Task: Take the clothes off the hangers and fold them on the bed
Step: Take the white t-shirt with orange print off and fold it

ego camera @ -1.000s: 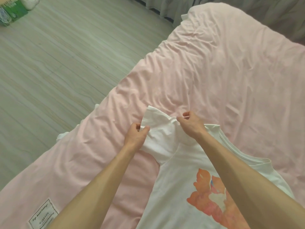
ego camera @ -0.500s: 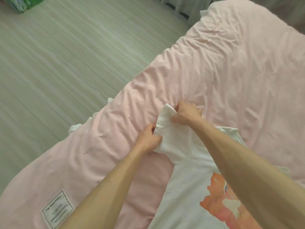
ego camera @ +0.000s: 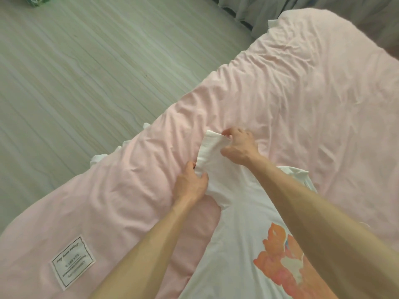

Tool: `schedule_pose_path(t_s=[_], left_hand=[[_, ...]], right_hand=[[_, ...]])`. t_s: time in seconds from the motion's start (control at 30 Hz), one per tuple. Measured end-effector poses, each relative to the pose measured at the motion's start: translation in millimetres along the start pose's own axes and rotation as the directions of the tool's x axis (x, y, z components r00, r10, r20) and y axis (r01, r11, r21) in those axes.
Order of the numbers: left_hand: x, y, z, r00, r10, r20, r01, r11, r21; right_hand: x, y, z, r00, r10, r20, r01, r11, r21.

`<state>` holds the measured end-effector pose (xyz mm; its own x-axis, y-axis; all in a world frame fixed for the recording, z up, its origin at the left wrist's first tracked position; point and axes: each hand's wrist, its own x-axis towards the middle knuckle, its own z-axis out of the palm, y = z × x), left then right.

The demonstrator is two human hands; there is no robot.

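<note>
Pinches the far hem corner of the sleeve (ego camera: 213, 156) of the white T-shirt (ego camera: 237, 244) with the right hand (ego camera: 239, 147), fingers curled onto the cloth. Grips the near edge of the same sleeve with the left hand (ego camera: 190, 184), thumb on top, fingers curled beneath. Spans the sleeve between both hands. Lies flat on the pink duvet of the bed (ego camera: 302, 93), near the floor-side edge, orange print (ego camera: 278, 262) up. Runs lengthwise from the near side toward the hands; points the sleeve toward the wooden floor (ego camera: 86, 72).
</note>
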<state>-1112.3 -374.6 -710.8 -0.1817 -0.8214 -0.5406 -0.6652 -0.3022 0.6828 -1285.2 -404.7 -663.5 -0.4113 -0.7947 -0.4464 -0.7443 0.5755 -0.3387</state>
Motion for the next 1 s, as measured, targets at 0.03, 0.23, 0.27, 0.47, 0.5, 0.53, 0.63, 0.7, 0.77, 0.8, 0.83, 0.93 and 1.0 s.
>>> schedule_pose_path(t_s=[0.03, 0.23, 0.27, 0.47, 0.5, 0.53, 0.63, 0.7, 0.77, 0.8, 0.83, 0.93, 1.0], left_hand=[[0, -1, -3, 1.000, -0.006, 0.031, 0.007, 1.000, -0.027], [-10, -4, -12, 0.998, 0.032, 0.045, -0.029, 0.996, -0.081], [-15, -3, -10, 0.998, 0.063, 0.008, -0.063, 0.995, -0.074], [-63, 3, 26, 0.811, 0.565, -0.155, -0.545, 0.825, 0.151], [-73, 2, 34, 0.738, 0.662, -0.129, -0.632, 0.746, 0.212], [-83, 2, 43, 0.674, 0.733, -0.093, -0.695, 0.671, 0.259], [-108, -3, 71, 0.524, 0.843, 0.122, -0.818, 0.458, 0.350], [-124, -11, 86, 0.457, 0.816, 0.355, -0.864, 0.312, 0.394], [-136, -20, 94, 0.406, 0.736, 0.542, -0.901, 0.224, 0.371], [-138, -22, 95, 0.399, 0.721, 0.567, -0.909, 0.231, 0.346], [-138, -21, 94, 0.421, 0.729, 0.540, -0.901, 0.269, 0.340], [-123, -11, 91, 0.606, 0.749, 0.268, -0.779, 0.491, 0.389], [-109, -1, 88, 0.772, 0.626, 0.109, -0.609, 0.679, 0.409]], right_hand=[[0, -5, 1, 1.000, -0.010, 0.025, 0.010, 1.000, 0.018], [-18, -17, 2, 0.995, -0.066, -0.076, 0.066, 0.998, -0.001], [-26, -9, 0, 0.990, -0.069, -0.127, 0.078, 0.994, 0.072], [-120, 90, -12, 0.920, 0.075, -0.384, 0.099, 0.905, 0.414], [-138, 109, -10, 0.913, 0.118, -0.391, 0.068, 0.900, 0.430], [-155, 127, -6, 0.910, 0.169, -0.378, 0.024, 0.890, 0.454], [-194, 176, 9, 0.910, 0.300, -0.288, -0.140, 0.873, 0.466], [-213, 200, 20, 0.927, 0.341, -0.158, -0.252, 0.876, 0.411], [-227, 215, 29, 0.923, 0.383, -0.047, -0.350, 0.882, 0.316], [-231, 219, 33, 0.912, 0.409, -0.018, -0.389, 0.879, 0.276], [-233, 222, 34, 0.902, 0.431, -0.010, -0.415, 0.875, 0.248], [-218, 219, 31, 0.901, 0.430, -0.059, -0.399, 0.875, 0.273], [-203, 212, 28, 0.904, 0.415, -0.107, -0.349, 0.857, 0.379]])
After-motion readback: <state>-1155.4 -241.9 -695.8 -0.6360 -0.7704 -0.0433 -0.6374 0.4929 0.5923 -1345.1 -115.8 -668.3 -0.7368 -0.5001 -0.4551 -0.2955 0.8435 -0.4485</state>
